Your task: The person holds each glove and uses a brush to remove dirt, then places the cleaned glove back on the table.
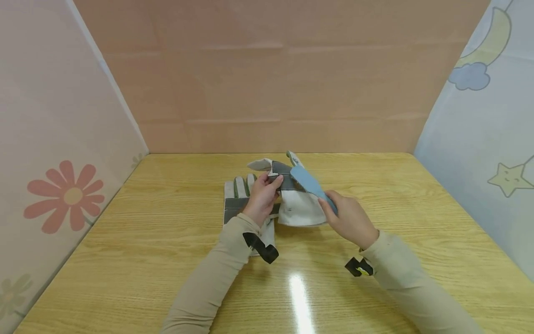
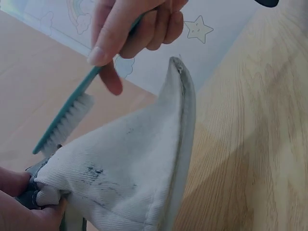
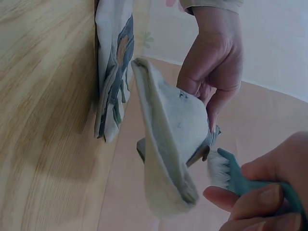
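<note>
A white and grey work glove (image 1: 301, 208) is held up off the table, its wide white cuff (image 2: 130, 163) marked with dark smudges. My left hand (image 1: 263, 197) pinches it at the grey band, thumb on top. In my right hand (image 1: 350, 218) is a blue brush (image 1: 308, 180), gripped by its handle. Its white bristles (image 3: 219, 171) face the glove's grey part, right at the fabric in the left wrist view. A second glove (image 1: 236, 204) lies flat on the table behind my left wrist, partly hidden by that hand and sleeve.
The wood-grain table (image 1: 167, 222) reaches back to a plain pinkish-orange panel (image 1: 271, 83). Pale printed panels stand at both sides, with a flower (image 1: 73, 196) on the left and a star (image 1: 510, 179) on the right.
</note>
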The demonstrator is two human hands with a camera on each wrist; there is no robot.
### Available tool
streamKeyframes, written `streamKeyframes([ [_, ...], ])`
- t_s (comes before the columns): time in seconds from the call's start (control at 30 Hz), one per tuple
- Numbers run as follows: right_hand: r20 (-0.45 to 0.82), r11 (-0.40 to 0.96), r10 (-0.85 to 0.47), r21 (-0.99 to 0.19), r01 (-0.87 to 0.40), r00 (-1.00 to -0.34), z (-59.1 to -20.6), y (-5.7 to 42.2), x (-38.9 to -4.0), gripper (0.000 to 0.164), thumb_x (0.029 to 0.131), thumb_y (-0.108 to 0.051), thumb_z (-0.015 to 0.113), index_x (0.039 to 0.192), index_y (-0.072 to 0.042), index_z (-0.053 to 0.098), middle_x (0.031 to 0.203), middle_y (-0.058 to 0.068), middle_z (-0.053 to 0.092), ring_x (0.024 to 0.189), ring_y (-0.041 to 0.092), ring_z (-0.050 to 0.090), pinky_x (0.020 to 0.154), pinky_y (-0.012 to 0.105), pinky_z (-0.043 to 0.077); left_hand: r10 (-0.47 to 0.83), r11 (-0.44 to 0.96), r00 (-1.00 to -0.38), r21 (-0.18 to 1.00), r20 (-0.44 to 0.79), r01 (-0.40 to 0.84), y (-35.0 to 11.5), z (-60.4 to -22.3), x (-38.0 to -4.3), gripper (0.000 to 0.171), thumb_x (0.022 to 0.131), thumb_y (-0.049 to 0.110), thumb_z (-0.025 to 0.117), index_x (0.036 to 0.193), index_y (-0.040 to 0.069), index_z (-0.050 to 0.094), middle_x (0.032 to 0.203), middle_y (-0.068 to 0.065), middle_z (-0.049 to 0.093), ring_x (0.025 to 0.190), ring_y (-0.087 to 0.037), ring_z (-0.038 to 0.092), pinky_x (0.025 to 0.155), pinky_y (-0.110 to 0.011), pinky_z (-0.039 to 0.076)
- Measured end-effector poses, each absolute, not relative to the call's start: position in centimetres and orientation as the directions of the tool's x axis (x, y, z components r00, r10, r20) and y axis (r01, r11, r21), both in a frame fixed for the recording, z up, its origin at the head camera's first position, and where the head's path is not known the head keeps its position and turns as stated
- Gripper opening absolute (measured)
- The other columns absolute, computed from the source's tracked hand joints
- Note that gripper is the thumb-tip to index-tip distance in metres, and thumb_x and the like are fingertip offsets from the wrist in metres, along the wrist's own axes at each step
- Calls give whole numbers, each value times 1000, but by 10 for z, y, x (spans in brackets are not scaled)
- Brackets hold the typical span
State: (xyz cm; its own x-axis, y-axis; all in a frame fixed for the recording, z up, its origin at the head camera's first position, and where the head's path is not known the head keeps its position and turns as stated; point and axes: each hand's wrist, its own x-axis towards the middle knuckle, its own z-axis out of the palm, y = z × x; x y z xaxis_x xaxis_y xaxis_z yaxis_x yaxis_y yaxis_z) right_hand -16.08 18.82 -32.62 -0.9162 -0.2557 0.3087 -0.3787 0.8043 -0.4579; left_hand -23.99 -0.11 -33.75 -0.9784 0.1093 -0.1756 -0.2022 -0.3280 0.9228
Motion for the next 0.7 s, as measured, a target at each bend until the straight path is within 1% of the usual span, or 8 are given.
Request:
streamKeyframes([
  [0.1,291,814,-248,-454,-362,-924,-327,190,-160,28,99,-19,46,105,5,58,58,1,48,44,7,36,43,21,32,109,-329,-979,924,-170,-197,-3,-338,-240,46,97,11,49,141,9,37,139,-16,46,118,-22,49,75,-28,34],
  [0.23,286,821,-251,-442,-360,-925,-327,193,-159,26,99,-18,46,103,4,58,59,1,49,44,7,36,43,21,32,110,-332,-980,923,-167,-194,-3,-338,-241,47,97,10,49,142,7,36,140,-16,45,125,-27,48,78,-28,36],
  [0.37,304,815,-252,-446,-371,-919,-325,195,-159,27,99,-18,44,102,5,58,58,2,50,44,7,37,43,21,32,99,-336,-980,921,-173,-197,-2,-338,-241,46,96,10,50,141,7,38,138,-17,47,119,-24,51,77,-28,37],
  [0.47,327,808,-243,-453,-377,-913,-323,194,-159,30,100,-18,44,106,8,57,58,4,51,43,7,38,43,22,34,99,-343,-980,919,-172,-196,-1,-337,-240,46,96,9,50,141,6,38,138,-17,47,120,-25,51,79,-28,38],
  [0.53,336,804,-240,-458,-380,-911,-323,193,-160,32,99,-18,44,109,9,56,59,4,52,43,7,38,44,22,34,106,-349,-979,916,-172,-199,0,-337,-239,47,96,9,50,141,6,37,139,-17,46,124,-27,49,80,-28,39],
  [0.63,329,801,-247,-460,-383,-911,-324,190,-160,32,99,-18,45,110,9,56,58,4,52,43,7,38,43,22,35,110,-347,-978,916,-175,-203,1,-336,-238,46,96,9,50,141,6,38,139,-18,46,125,-28,48,77,-25,40],
  [0.7,317,804,-250,-459,-379,-915,-325,190,-160,30,99,-18,45,108,8,57,57,3,51,42,7,37,42,22,34,108,-344,-978,916,-179,-206,2,-337,-238,46,96,10,50,141,7,38,138,-17,47,122,-26,50,72,-24,38],
])
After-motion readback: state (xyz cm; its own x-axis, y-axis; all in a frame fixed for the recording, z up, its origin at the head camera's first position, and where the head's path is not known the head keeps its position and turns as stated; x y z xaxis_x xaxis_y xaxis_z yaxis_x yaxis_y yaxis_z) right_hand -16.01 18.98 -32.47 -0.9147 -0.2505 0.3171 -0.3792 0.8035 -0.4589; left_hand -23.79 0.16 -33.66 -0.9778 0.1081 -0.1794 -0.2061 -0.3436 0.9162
